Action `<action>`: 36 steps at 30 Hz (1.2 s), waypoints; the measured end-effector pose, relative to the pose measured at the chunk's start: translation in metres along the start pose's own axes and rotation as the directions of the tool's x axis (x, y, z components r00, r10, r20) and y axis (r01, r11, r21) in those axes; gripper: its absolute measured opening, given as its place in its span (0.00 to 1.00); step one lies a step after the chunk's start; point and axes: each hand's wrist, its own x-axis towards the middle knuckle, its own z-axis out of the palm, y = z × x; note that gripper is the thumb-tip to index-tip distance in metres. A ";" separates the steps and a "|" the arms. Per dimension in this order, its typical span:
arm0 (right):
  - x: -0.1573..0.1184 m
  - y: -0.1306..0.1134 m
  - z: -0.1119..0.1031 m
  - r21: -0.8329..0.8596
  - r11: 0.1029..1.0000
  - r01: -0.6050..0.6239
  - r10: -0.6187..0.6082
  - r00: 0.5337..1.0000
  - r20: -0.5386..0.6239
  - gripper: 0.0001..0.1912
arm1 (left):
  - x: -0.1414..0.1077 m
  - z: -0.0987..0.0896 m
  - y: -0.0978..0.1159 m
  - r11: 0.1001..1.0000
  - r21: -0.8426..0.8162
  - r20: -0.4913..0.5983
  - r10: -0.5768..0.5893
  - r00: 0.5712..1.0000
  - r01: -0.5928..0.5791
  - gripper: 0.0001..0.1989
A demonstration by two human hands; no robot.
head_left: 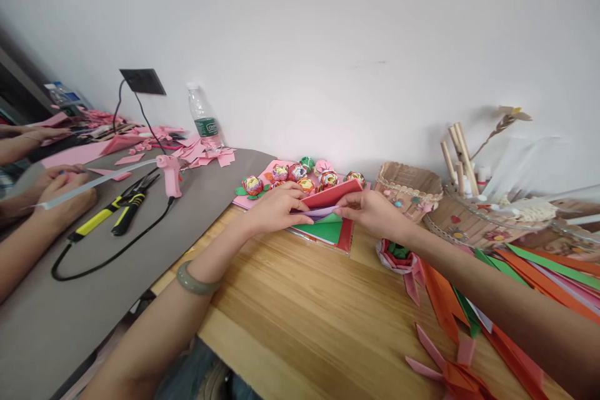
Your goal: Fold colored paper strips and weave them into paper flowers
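Observation:
Both hands are at a stack of coloured paper at the back of the wooden table. My left hand [281, 207], below a forearm with a green bangle [199, 281], has its fingers closed on the stack's left side. Opposite it, my right hand [370, 209] pinches the edge of a lilac sheet [323, 213]. Red sheets [334, 193] are lifted above the lilac one, and green paper [325, 231] lies beneath. Several folded paper flowers [307, 184] sit just behind the hands. Another paper flower [397, 256] rests under my right forearm.
On the grey mat [187, 225] lie pliers [126, 206] and a corded pink glue gun [169, 176]. A bottle [206, 122] stands behind. Another person's hands [70, 194] are at left. Decorated baskets [407, 184] and folded strips [515, 337] are at right.

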 end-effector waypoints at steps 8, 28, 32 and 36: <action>0.001 0.003 0.001 0.046 0.999 0.006 -0.006 1.000 -0.001 0.11 | 0.002 0.000 -0.005 1.000 -0.026 0.015 0.014 1.000 -0.014 0.17; 0.001 0.003 -0.001 -0.022 0.999 0.027 -0.027 1.000 0.005 0.11 | 0.002 0.004 -0.012 0.998 -0.049 0.015 0.043 0.999 -0.043 0.19; -0.004 -0.001 0.003 -0.142 0.990 0.007 -0.027 0.990 -0.141 0.11 | 0.002 0.005 -0.009 0.999 0.007 -0.014 0.037 0.999 -0.037 0.14; -0.015 -0.008 0.013 -0.331 0.943 -0.039 -0.063 0.954 -0.293 0.12 | 0.001 0.007 -0.007 1.000 0.019 -0.080 -0.011 0.997 0.013 0.12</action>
